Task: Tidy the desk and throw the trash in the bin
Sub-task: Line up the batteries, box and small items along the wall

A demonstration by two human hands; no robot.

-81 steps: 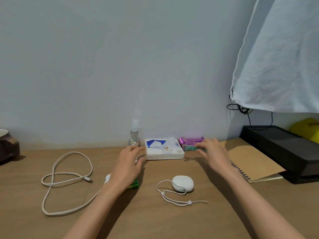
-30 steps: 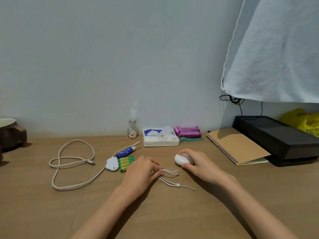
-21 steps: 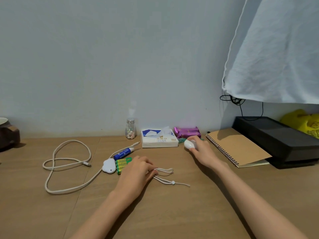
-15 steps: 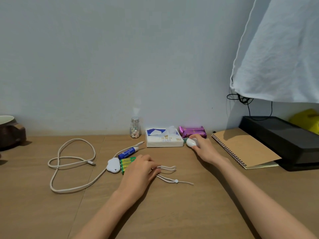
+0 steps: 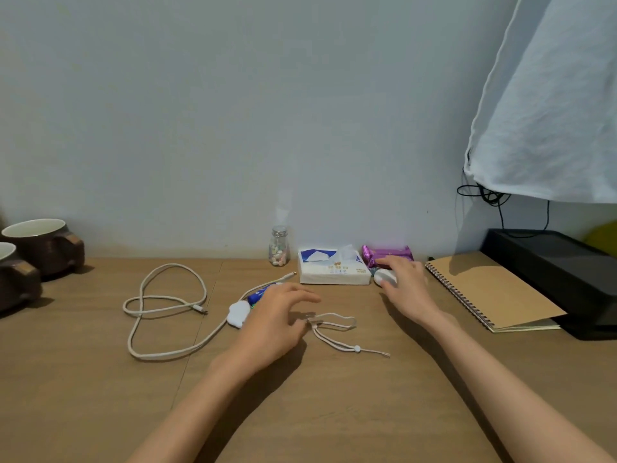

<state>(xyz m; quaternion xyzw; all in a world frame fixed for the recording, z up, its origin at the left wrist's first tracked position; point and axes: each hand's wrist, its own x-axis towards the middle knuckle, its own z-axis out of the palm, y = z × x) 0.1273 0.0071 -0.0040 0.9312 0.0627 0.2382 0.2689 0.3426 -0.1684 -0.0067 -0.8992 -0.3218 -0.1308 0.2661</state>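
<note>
My right hand [image 5: 405, 287] lies at the back of the wooden desk [image 5: 334, 396], fingers loosely around a small white case [image 5: 383, 278] that rests beside the tissue pack [image 5: 334, 270] and in front of a purple packet [image 5: 389, 253]. My left hand [image 5: 277, 320] hovers mid-desk with fingers spread and holds nothing; its fingertips are just over the near end of a loose white lanyard cord [image 5: 337, 327]. A blue pen [image 5: 259, 294] and a white cloud-shaped piece [image 5: 239, 314] on a long white cable [image 5: 167, 302] sit left of that hand. The green batteries are hidden under it.
A small glass bottle of pellets [image 5: 279, 250] stands by the wall. Two brown mugs [image 5: 43, 243] are at far left. A spiral notebook [image 5: 484, 289] and a black box [image 5: 561, 272] lie at right, under a hanging white cloth [image 5: 551, 111].
My right hand carried the white case from mid-desk back to beside the tissue pack, leaving the lanyard behind. My left hand lifted off the cord and spread its fingers.
</note>
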